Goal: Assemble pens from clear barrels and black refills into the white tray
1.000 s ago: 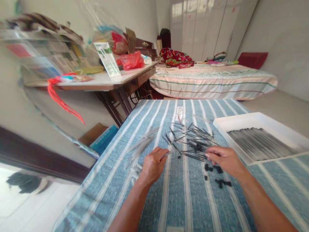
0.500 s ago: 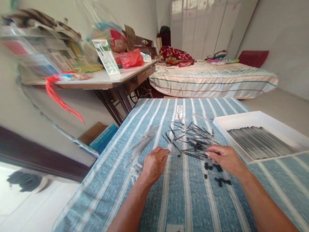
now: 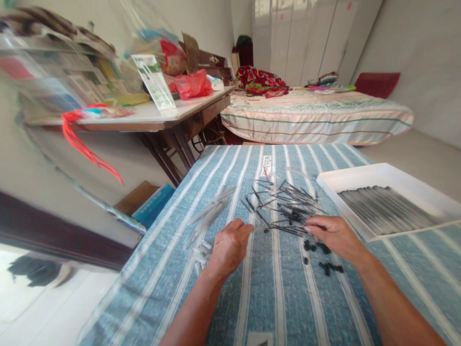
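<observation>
My left hand [image 3: 232, 244] is closed around a clear pen barrel [image 3: 258, 228], whose open end points right. Opposite it, my right hand [image 3: 329, 234] pinches what looks like a thin dark pen refill [image 3: 288, 227], lined up with the barrel; its tip is partly hidden by the fingers. Just beyond both hands lies a loose heap of black pen refills [image 3: 297, 197]. Small black caps [image 3: 326, 247] are scattered below my right hand. Left of my left hand are clear pen barrels [image 3: 212, 211] and short whitish tube pieces [image 3: 202, 252].
A white tray [image 3: 349, 211] holding rows of pens [image 3: 385, 209] stands at the right on the striped tablecloth [image 3: 288, 302]. Behind, a side table [image 3: 144, 117] carries bags and boxes. A bed [image 3: 313, 115] is at the back.
The view has shifted slightly. My right hand has come a little nearer to my left; both keep their grip.
</observation>
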{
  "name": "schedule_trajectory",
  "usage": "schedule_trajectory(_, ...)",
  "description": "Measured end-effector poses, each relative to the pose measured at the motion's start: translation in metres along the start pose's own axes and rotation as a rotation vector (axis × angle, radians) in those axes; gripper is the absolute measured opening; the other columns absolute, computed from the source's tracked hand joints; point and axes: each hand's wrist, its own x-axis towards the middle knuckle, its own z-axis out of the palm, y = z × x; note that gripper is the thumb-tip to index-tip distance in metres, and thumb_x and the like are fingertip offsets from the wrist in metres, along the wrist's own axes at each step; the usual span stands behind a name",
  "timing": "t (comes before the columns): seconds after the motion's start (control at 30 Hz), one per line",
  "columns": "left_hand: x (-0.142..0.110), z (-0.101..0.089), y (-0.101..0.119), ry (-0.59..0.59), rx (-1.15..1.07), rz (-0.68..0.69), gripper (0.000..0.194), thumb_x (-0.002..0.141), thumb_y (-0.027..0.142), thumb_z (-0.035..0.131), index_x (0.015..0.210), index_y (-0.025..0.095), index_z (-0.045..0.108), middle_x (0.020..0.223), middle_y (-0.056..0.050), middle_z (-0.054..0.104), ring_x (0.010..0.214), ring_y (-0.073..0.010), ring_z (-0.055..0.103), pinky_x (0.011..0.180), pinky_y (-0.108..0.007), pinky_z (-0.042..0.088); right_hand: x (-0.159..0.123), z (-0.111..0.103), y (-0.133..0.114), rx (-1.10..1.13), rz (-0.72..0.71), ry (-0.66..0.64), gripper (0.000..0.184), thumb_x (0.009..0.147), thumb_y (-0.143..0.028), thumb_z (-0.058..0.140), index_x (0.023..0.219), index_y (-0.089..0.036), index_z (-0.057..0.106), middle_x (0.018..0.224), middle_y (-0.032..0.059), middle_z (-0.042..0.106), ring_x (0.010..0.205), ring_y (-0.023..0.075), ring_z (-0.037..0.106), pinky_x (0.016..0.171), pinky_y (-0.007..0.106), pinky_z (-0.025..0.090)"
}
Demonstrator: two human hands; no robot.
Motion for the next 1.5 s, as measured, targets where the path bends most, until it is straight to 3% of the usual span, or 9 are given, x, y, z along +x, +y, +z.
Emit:
schedule_trajectory(0.27, 0.0, -0.005, 0.009, -0.079, -0.077, 0.055, 0.023, 0.085, 0.016, 0.042, 0.089, 0.022, 0.064, 0.078, -0.002, 0.056, 0.076, -0.0133, 0.056, 0.066, -0.021, 0.042, -0.001, 0.003, -0.004, 0.041, -0.007, -0.062, 0.02, 0.079, -0.027, 0.05, 0.073, -0.018, 0.066, 0.054, -0.0022, 0.056, 0.051, 0.0118, 0.053, 0.052, 0.023, 0.04)
schedule_trajectory(0.53, 0.0, 0.004, 0.02, -0.088, -0.316, 0.073, 0.022, 0.079, 0.012, 0.049, 0.09, 0.021, 0.065, 0.078, -0.002, 0.059, 0.075, -0.0139, 0.057, 0.067, -0.022, 0.042, -0.001, 0.036, -0.032, 0.104, -0.131, -0.039, 0.021, 0.082, -0.027, 0.051, 0.073, -0.018, 0.067, 0.055, -0.0007, 0.057, 0.05, 0.0109, 0.053, 0.05, 0.02, 0.041)
schedule_trajectory(0.67, 0.002, 0.009, 0.024, -0.059, -0.5, -0.013, 0.017, 0.075, 0.012, 0.054, 0.086, 0.017, 0.066, 0.074, -0.002, 0.059, 0.068, -0.0123, 0.056, 0.063, -0.022, 0.042, -0.005, 0.051, -0.039, 0.236, -0.115, -0.011, 0.026, 0.084, -0.03, 0.049, 0.096, -0.017, 0.067, 0.058, 0.0, 0.06, 0.045, 0.0098, 0.052, 0.047, 0.021, 0.043)
schedule_trajectory(0.8, 0.003, 0.009, 0.028, -0.021, -0.733, -0.177, 0.011, 0.07, 0.015, 0.059, 0.08, 0.014, 0.064, 0.065, 0.002, 0.055, 0.06, -0.0098, 0.05, 0.056, -0.02, 0.038, -0.008, 0.054, -0.037, 0.307, -0.095, -0.025, 0.04, 0.086, -0.031, 0.047, 0.124, -0.018, 0.052, 0.057, -0.0022, 0.059, 0.044, 0.01, 0.052, 0.049, 0.021, 0.045)
schedule_trajectory(0.87, 0.004, 0.008, 0.029, -0.013, -0.886, -0.268, 0.01, 0.069, 0.018, 0.061, 0.078, 0.014, 0.063, 0.06, 0.003, 0.052, 0.054, -0.0083, 0.046, 0.051, -0.019, 0.035, -0.007, 0.055, -0.034, 0.258, -0.119, -0.003, 0.039, 0.086, -0.03, 0.047, 0.122, -0.019, 0.053, 0.057, -0.0019, 0.059, 0.047, 0.0112, 0.054, 0.052, 0.022, 0.046)
schedule_trajectory(1.03, 0.005, 0.009, 0.027, 0.057, -1.142, -0.43, 0.016, 0.065, 0.024, 0.067, 0.076, 0.014, 0.061, 0.055, 0.005, 0.049, 0.049, -0.0062, 0.042, 0.046, -0.018, 0.03, 0.001, 0.065, -0.031, -0.036, -0.208, 0.03, 0.025, 0.086, -0.024, 0.044, 0.093, -0.023, 0.068, 0.075, 0.0035, 0.069, 0.068, 0.0158, 0.064, 0.065, 0.024, 0.046)
schedule_trajectory(1.3, 0.005, 0.006, 0.023, 0.054, -1.202, -0.444, 0.019, 0.064, 0.028, 0.069, 0.072, 0.013, 0.061, 0.056, 0.003, 0.053, 0.051, -0.0079, 0.046, 0.05, -0.02, 0.036, 0.025, 0.083, -0.052, -0.565, -0.063, -0.152, 0.025, 0.085, -0.019, 0.043, 0.098, -0.019, 0.065, 0.079, 0.0095, 0.071, 0.075, 0.0209, 0.066, 0.062, 0.025, 0.043)
schedule_trajectory(1.43, 0.003, 0.005, 0.021, 0.059, -1.209, -0.454, 0.019, 0.064, 0.028, 0.069, 0.072, 0.013, 0.062, 0.058, 0.003, 0.055, 0.052, -0.0079, 0.047, 0.05, -0.019, 0.036, 0.029, 0.087, -0.051, -0.604, -0.05, -0.175, 0.022, 0.084, -0.018, 0.044, 0.087, -0.017, 0.066, 0.075, 0.0111, 0.07, 0.072, 0.022, 0.065, 0.06, 0.026, 0.043)
schedule_trajectory(1.5, 0.002, 0.003, 0.021, 0.055, -1.195, -0.44, 0.018, 0.064, 0.027, 0.069, 0.072, 0.013, 0.062, 0.06, 0.002, 0.056, 0.053, -0.0081, 0.046, 0.049, -0.019, 0.035, 0.027, 0.084, -0.048, -0.46, -0.067, -0.131, 0.02, 0.082, -0.019, 0.046, 0.083, -0.017, 0.065, 0.076, 0.0093, 0.07, 0.073, 0.0209, 0.065, 0.062, 0.026, 0.044)
